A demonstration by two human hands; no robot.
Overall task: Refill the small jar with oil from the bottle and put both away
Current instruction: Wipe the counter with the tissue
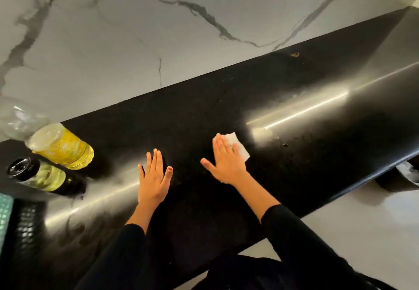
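Observation:
A large clear bottle (pixel 63 148) of yellow oil stands on the black counter (pixel 283 99) at the far left, next to the wall. In front of it stands a small jar (pixel 42 176) with a black cap and pale yellow oil inside. My left hand (pixel 155 176) lies flat on the counter with straight fingers, to the right of both containers. Further right, my right hand (pixel 224 160) presses a white tissue (pixel 239 145) flat against the counter; most of the tissue is under the fingers.
A marble wall (pixel 158 29) rises behind the counter. A black grid-patterned item (pixel 25 228) and a teal edge (pixel 4 217) sit at the lower left. A small dark drop (pixel 285 145) lies on the counter right of the tissue. Pale floor (pixel 362 217) shows at the lower right.

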